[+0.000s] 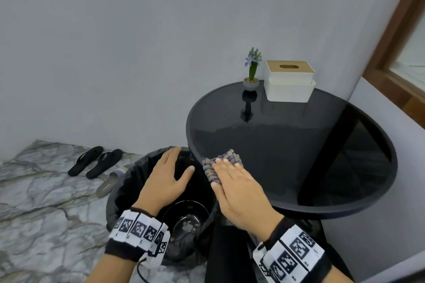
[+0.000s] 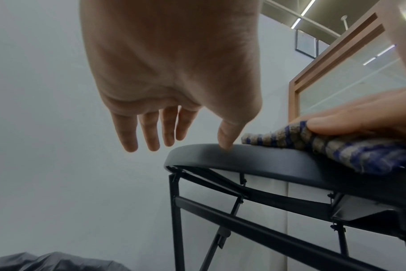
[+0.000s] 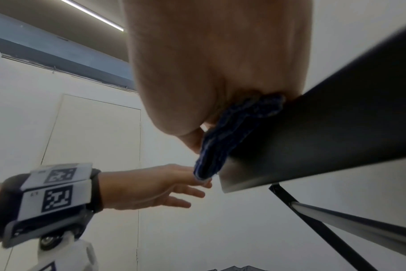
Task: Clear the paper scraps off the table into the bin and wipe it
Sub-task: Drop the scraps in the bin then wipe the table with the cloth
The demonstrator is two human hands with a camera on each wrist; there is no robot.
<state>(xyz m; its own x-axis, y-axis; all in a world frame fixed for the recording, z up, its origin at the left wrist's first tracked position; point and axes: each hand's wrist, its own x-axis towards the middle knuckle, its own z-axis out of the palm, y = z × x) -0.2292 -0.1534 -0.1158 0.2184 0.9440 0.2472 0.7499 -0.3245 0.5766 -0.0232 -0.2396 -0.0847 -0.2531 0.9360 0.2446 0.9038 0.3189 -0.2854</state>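
A round black glass table (image 1: 322,135) stands at the right. At its near left rim lies a folded blue-and-tan striped cloth (image 1: 218,161), partly overhanging the edge (image 2: 350,148) (image 3: 220,144). My right hand (image 1: 232,177) lies flat on the cloth with straight fingers, pressing it down. My left hand (image 1: 170,172) hovers open over the black-lined bin (image 1: 128,179), which sits just left of and below the table rim. In the left wrist view its thumb tip touches the table edge (image 2: 220,155). No paper scraps show on the tabletop.
A small potted purple flower (image 1: 251,71) and a white tissue box with a wooden lid (image 1: 289,82) stand at the table's far edge by the wall. Black sandals (image 1: 96,163) lie on the marble floor to the left. A wood-framed glass panel (image 1: 400,53) is at the right.
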